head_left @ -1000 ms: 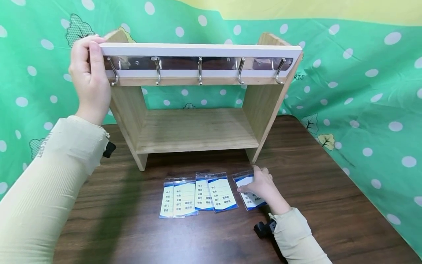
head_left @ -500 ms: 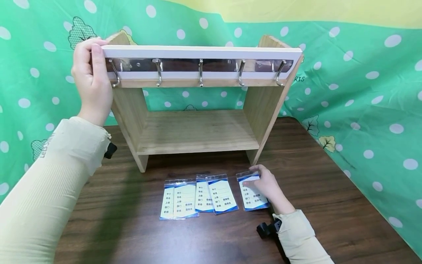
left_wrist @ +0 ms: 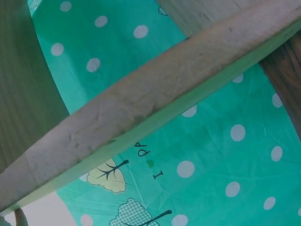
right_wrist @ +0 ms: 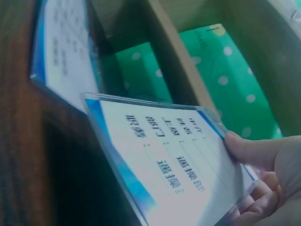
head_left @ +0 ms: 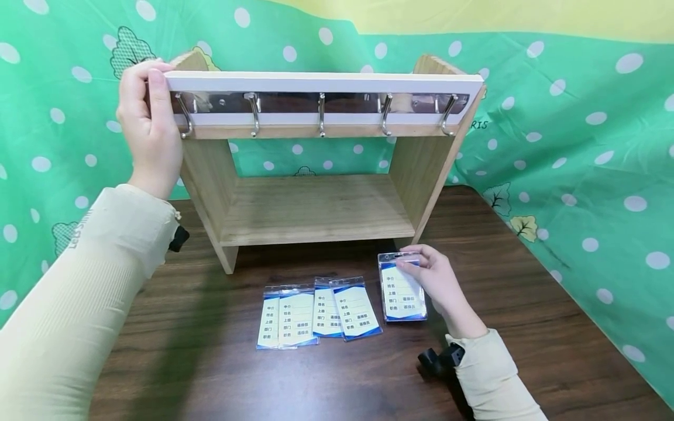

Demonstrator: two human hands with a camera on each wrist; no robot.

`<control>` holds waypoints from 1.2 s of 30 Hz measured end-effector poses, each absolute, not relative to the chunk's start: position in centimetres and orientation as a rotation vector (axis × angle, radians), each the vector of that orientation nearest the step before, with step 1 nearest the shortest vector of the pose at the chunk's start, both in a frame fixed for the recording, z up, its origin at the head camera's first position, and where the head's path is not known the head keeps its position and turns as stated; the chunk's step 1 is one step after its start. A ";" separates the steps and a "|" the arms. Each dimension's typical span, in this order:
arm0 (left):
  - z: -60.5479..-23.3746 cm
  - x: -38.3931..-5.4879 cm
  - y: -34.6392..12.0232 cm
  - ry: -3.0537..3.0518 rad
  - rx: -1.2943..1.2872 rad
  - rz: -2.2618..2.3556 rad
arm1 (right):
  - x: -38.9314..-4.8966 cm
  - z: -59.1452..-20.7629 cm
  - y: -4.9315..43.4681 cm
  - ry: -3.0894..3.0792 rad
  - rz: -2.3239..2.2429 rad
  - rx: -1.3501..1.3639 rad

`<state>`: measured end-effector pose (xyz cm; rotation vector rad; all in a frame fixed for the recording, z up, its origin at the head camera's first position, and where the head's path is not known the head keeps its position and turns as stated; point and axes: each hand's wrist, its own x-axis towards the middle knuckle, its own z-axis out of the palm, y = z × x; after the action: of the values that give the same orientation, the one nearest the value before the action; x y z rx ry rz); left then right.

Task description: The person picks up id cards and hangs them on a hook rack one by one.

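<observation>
My left hand [head_left: 151,126] grips the upper left end of a wooden rack [head_left: 316,228], its thumb on the white front board. Along that board runs a metal strip with several hooks [head_left: 322,114]. Between thumb and fingers, my right hand [head_left: 434,280] pinches an ID badge [head_left: 402,295] in a clear sleeve, raised off the table in front of the rack's right leg. In the right wrist view the thumb lies on the face of this badge [right_wrist: 164,160] and fingers curl behind it. Several more badges [head_left: 358,313] lie overlapping on the table to its left.
The dark wooden table [head_left: 210,374] reaches to a slanting right edge. Behind it hangs a green dotted cloth [head_left: 579,146]. A side panel edge [left_wrist: 141,99] of the rack crosses the left wrist view. A black wrist device [head_left: 439,359] sits at the right cuff.
The right hand has taken hold of the rightmost badge and lifted it from the table, turning it more upright. My left hand stays on the rack.
</observation>
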<state>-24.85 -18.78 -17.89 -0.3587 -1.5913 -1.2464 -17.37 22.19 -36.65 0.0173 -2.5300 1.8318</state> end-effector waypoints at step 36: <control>-17.9 -25.0 -18.9 -1.562 -0.370 -1.262 | -18.4 -27.1 21.2 -2.123 1.928 0.259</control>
<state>-24.95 -18.85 -17.88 -0.3702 -1.5620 -1.2616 -18.38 21.25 -27.13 0.2593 -2.1233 1.9279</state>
